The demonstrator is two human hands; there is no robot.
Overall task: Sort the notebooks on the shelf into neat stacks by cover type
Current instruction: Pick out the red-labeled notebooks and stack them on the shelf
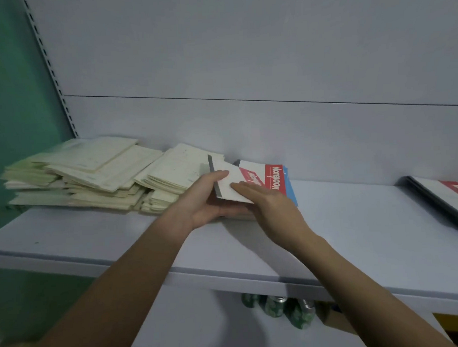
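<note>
While both hands work at the middle of a pale shelf [356,220], the step in hand appears to be gathering the red-and-white notebooks into one stack. The left hand [205,200] curls around the near left edge of a tilted notebook [233,182], thumb on top and fingers underneath, gripping it. The right hand [273,203] lies flat with straight fingers pressing on the same cover, not curled around it. Just beyond the right hand's fingertips, partly under the tilted one, sits another notebook [264,171] with a red band, lying on a blue one [291,189]. Well off to the left of the left hand sprawls a loose heap of cream notebooks [91,174]. Far to the right of the right hand lies a dark-edged stack [444,203] with a similar red cover. Next, the tilted notebook likely needs lowering square onto its matching pile.
</note>
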